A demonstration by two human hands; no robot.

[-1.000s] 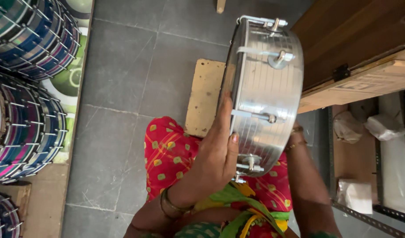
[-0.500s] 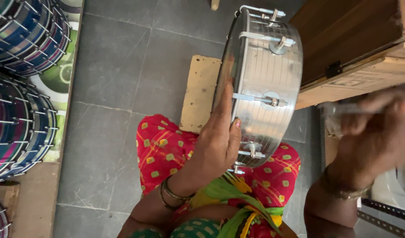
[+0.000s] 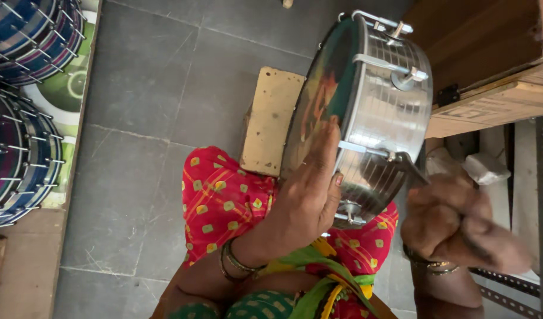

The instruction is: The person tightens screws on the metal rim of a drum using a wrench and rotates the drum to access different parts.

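Observation:
A shiny metal drum (image 3: 383, 118) with a dark green printed skin stands on its edge on my lap. My left hand (image 3: 307, 198) lies flat against the drum skin and steadies it, thumb over the rim. My right hand (image 3: 460, 221), blurred, is closed on a thin metal tool (image 3: 410, 168) whose tip touches a tuning lug on the drum's shell. Bangles show on both wrists. My lap is covered in red cloth with yellow dots (image 3: 224, 201).
A small wooden stool (image 3: 271, 121) stands on the grey tiled floor in front of my knees. Stacked blue striped drums (image 3: 17, 88) fill the left edge. A wooden crate or shelf (image 3: 490, 65) is at the upper right, with white bags (image 3: 487, 168) below it.
My right hand came in from the right, dropped lower and brought the tool to the drum's side. The drum tilted a little, showing more of its skin. The left hand stayed in place.

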